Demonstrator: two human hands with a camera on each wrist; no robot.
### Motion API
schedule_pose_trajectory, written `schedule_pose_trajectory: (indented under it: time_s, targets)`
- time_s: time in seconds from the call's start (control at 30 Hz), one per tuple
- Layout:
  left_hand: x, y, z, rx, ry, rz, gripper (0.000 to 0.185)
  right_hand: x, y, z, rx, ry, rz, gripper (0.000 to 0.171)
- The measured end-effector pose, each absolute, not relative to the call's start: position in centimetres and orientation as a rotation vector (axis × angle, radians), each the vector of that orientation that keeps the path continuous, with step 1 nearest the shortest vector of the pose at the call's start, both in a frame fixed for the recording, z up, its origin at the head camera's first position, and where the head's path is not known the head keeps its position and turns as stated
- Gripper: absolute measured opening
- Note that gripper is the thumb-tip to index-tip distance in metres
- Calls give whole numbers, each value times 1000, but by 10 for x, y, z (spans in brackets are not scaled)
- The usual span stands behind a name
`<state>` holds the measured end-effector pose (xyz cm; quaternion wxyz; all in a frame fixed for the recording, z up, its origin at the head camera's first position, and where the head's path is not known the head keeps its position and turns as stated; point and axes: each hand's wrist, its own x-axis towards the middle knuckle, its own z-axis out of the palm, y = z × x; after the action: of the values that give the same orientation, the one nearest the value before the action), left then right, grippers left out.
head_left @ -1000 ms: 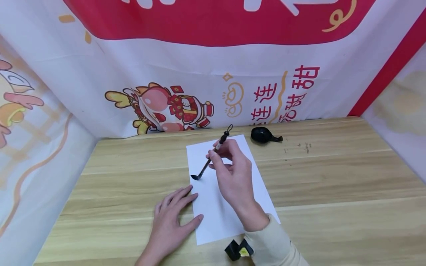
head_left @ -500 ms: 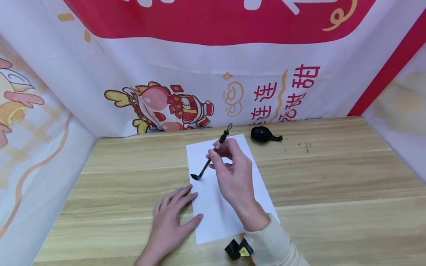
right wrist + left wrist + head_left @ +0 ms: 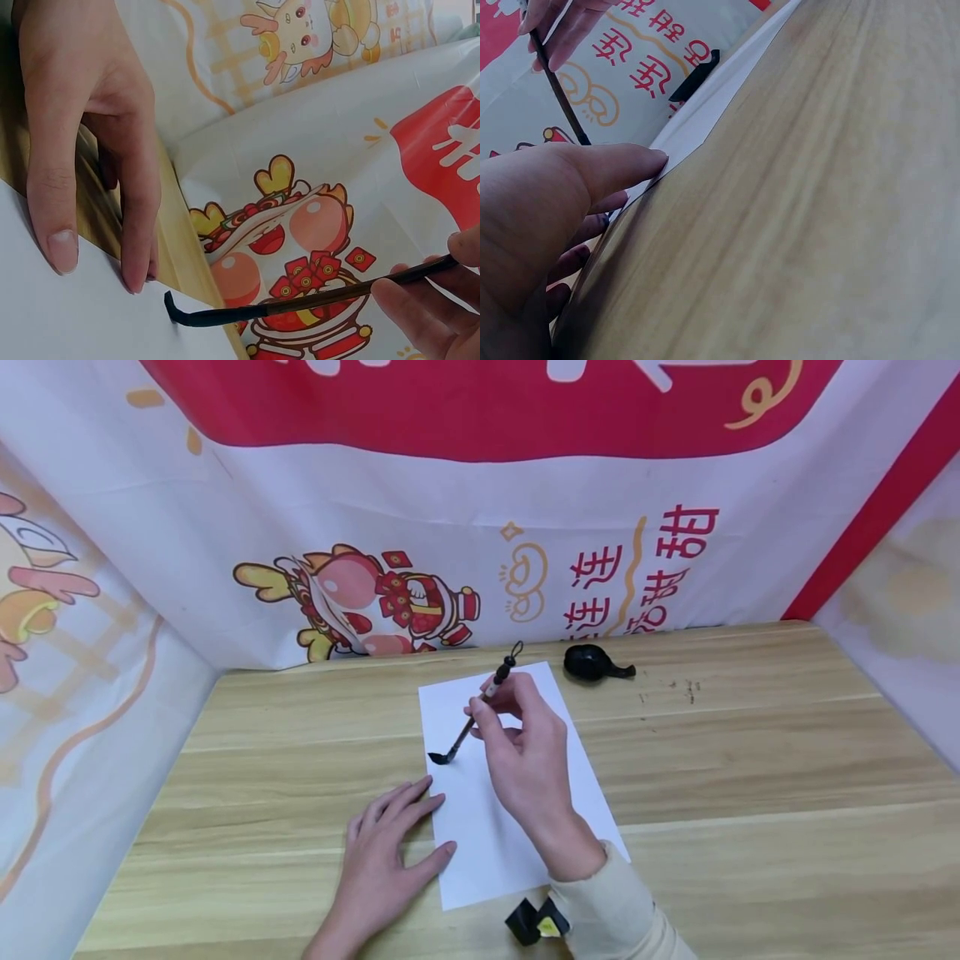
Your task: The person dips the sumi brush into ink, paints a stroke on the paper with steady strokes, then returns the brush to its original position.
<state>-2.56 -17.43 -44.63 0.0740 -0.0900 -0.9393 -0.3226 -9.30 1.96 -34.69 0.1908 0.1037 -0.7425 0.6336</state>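
Note:
In the head view my right hand [image 3: 528, 760] pinches the shaft of a calligraphy brush [image 3: 465, 731] between thumb and fingers. The brush leans, and its black, bent bristles press at the left edge of a white sheet of paper [image 3: 487, 852]. My left hand [image 3: 390, 852] lies spread at the sheet's left side, thumb and fingertips on its edge. The left wrist view shows the left thumb [image 3: 622, 165] on the paper edge. Seen from the right wrist, the bristle tip [image 3: 180, 315] meets the paper near the left fingertips.
A black, round, spouted object [image 3: 592, 663] lies behind the sheet on the wooden table [image 3: 750, 760], with small dark marks to its right. A small black object with a yellow label [image 3: 536, 922] sits by the right sleeve [image 3: 622, 906]. Printed cloth [image 3: 450, 510] hangs behind and at the sides.

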Motion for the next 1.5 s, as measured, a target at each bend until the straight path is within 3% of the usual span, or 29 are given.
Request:
schedule_pose_trajectory:
  time_s: [1.5]
  targets:
    - [-25, -174, -447, -273, -2815, -982, 54, -84, 14, -347, 243, -2041, 1621, 12]
